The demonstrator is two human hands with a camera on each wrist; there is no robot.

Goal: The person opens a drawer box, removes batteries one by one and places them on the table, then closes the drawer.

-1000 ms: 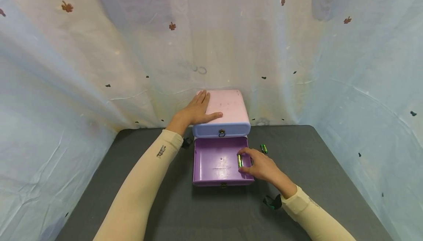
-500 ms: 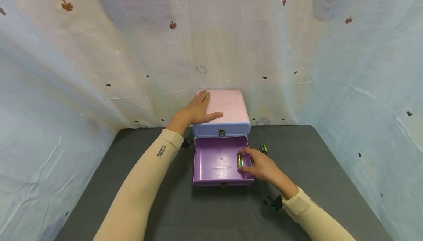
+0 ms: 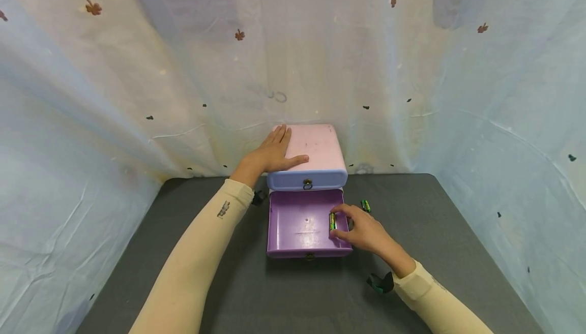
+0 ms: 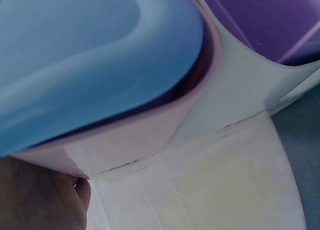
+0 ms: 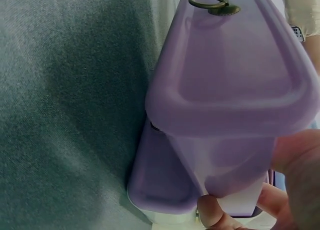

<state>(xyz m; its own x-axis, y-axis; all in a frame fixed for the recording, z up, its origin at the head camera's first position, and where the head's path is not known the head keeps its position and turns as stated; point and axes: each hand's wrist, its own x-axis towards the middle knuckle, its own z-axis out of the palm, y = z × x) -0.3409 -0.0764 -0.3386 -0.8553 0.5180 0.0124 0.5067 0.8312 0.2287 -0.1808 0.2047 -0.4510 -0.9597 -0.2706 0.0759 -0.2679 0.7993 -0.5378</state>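
My left hand [image 3: 270,155] lies spread on the pink top of a small drawer cabinet [image 3: 316,146]; at the lower left of the left wrist view, part of that hand [image 4: 45,195] shows against its side. Below the blue drawer front [image 3: 293,181], a purple drawer [image 3: 293,227] stands pulled out. At its right side, my right hand [image 3: 363,230] pinches a green and gold battery [image 3: 332,221] between thumb and fingers, inside the drawer. From the right wrist, the drawer front [image 5: 235,65] hides the battery, while some fingertips [image 5: 210,210] show along the drawer's outer wall.
More green battery shapes [image 3: 365,206] lie on the dark grey table [image 3: 403,252], right of the cabinet. Another purple drawer front [image 5: 162,175] shows lower down in the right wrist view. A pale patterned curtain [image 3: 311,69] hangs behind and at both sides.
The right hand and the battery it pinches have shifted very slightly inside the drawer. My left hand keeps its place on the pink top.
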